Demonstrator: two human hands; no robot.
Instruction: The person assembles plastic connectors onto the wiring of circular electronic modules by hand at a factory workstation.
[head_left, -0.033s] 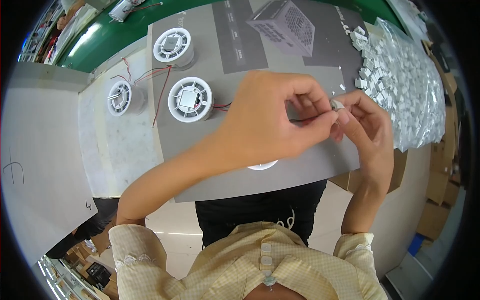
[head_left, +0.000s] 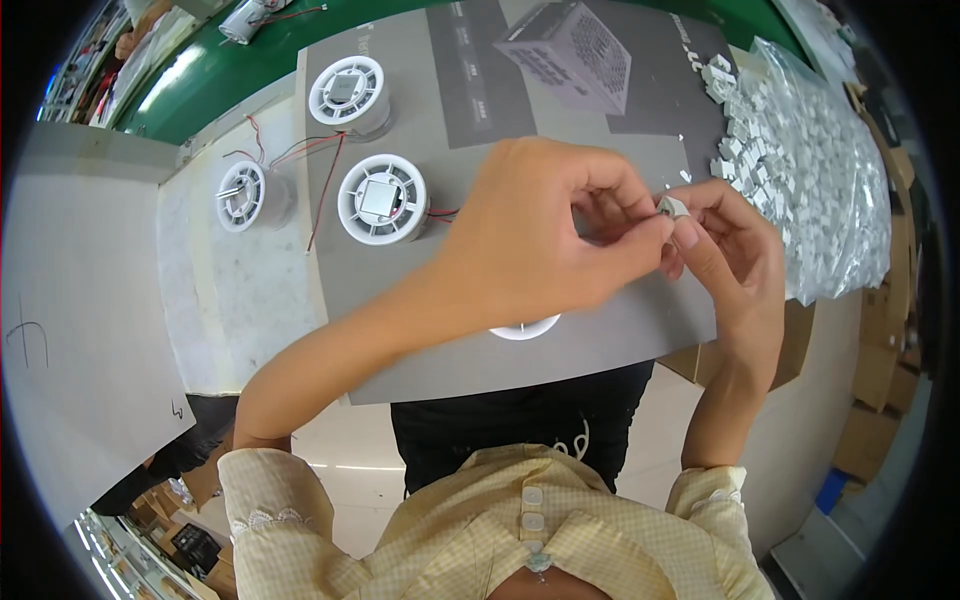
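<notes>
Over the right part of the grey mat, my two hands meet at a small white connector point(head_left: 673, 207). My right hand point(head_left: 735, 255) pinches this connector between thumb and fingers. The thumb and fingertips of my left hand point(head_left: 560, 225) are pressed together right beside it, closed on a thin wire; the tips mostly hide the wire's end. Red and black wires point(head_left: 442, 213) run from a round white slotted housing point(head_left: 382, 200) and pass behind my left hand. Below that hand, only the rim of another white round piece point(head_left: 527, 328) shows.
A second white housing point(head_left: 347, 92) stands farther back, and a third point(head_left: 241, 196) lies at the left, both near loose red and black wires. On the right, a clear plastic bag point(head_left: 820, 170) spills many small white connectors onto the grey mat point(head_left: 450, 365). Cardboard boxes point(head_left: 868, 410) stand beyond.
The white connector shows more plainly between the fingertips, slightly turned. The dark wire visible below my left fingers earlier is now mostly hidden. Both hands have barely moved.
</notes>
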